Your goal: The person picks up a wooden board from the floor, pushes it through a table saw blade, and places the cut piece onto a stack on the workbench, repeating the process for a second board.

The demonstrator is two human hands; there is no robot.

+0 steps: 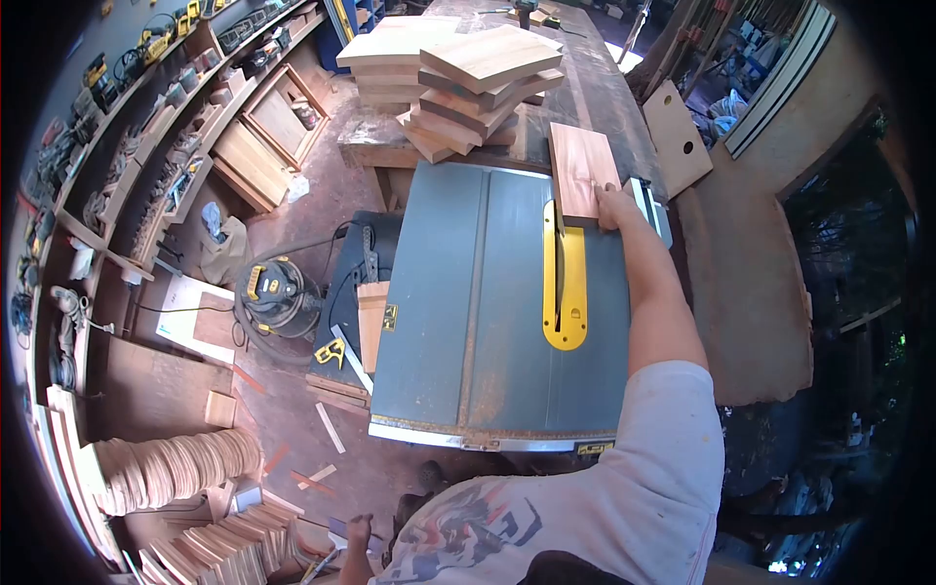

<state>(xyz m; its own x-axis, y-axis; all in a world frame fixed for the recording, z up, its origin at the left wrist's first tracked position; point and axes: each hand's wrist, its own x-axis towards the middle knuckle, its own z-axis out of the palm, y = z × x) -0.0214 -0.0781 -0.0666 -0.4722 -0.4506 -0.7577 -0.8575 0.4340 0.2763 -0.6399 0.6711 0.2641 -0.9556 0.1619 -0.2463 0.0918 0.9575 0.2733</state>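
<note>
A reddish wooden board [583, 174] lies at the far edge of the table saw [429, 292], over the far end of the yellow insert plate [572, 292]. My right hand [612, 207] grips the board's near right corner, its arm stretched forward. The saw's fence [648, 210] stands just right of the board. Low in the view, my left hand [359, 531] is closed near my body, beside a thin light-coloured item; whether its fingers hold that item is too small to tell.
Stacked wooden blocks [487, 83] stand on the workbench [585, 88] beyond the saw. A yellow and black vacuum [278, 292] with a hose is on the floor at left. Shelves of tools [146, 146] line the left wall. Wood pieces [224, 546] stand at lower left.
</note>
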